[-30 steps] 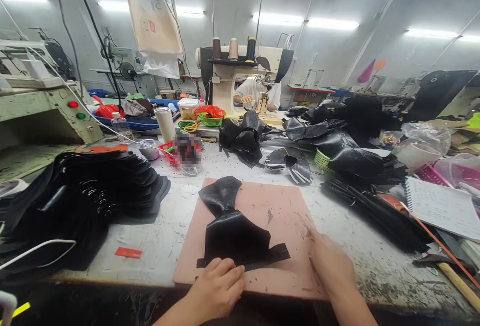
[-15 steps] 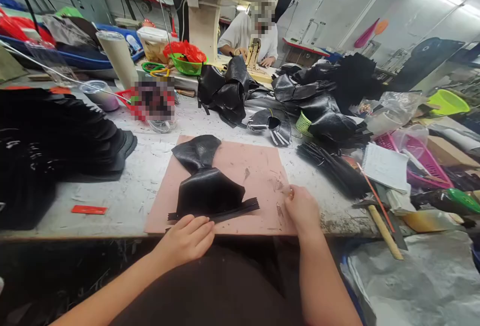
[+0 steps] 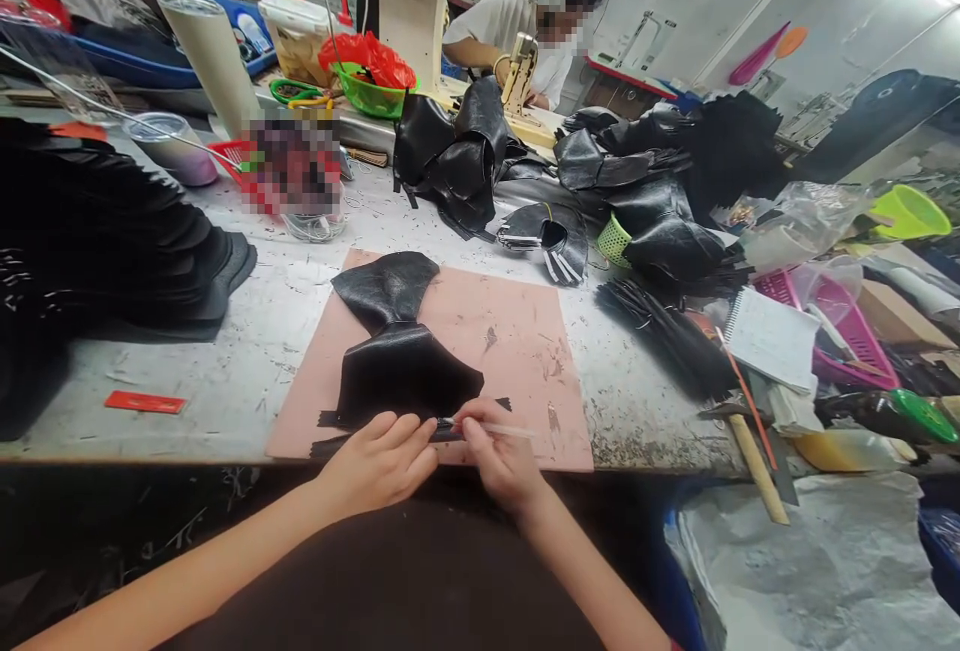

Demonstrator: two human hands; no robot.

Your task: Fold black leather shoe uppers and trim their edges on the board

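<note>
A black leather piece (image 3: 409, 371), narrow in the middle and wide at both ends, lies on a pink board (image 3: 525, 351). Along its near edge runs a black strip (image 3: 327, 419) that looks like zipper tape. My left hand (image 3: 382, 466) rests on this strip with fingers stretched out flat, covering part of it. Pinched in my right hand (image 3: 499, 456) is a thin, pale, see-through stick (image 3: 510, 430), much like a pen refill. Its tip is at the strip, close to my left fingertips; whether it touches cannot be made out.
A stack of black pieces (image 3: 135, 251) stands left, behind a red strip (image 3: 146, 402). Black leather parts (image 3: 457, 151) are heaped at the back. A hammer (image 3: 757, 466), a notebook (image 3: 772, 336) and a pink basket (image 3: 847, 331) lie right. Beyond, a person (image 3: 487, 31) sits at a sewing machine.
My right hand has moved left from the board's right edge to the strip, bringing the thin stick beside my left fingers. My left hand stays on the strip. The view has shifted slightly.
</note>
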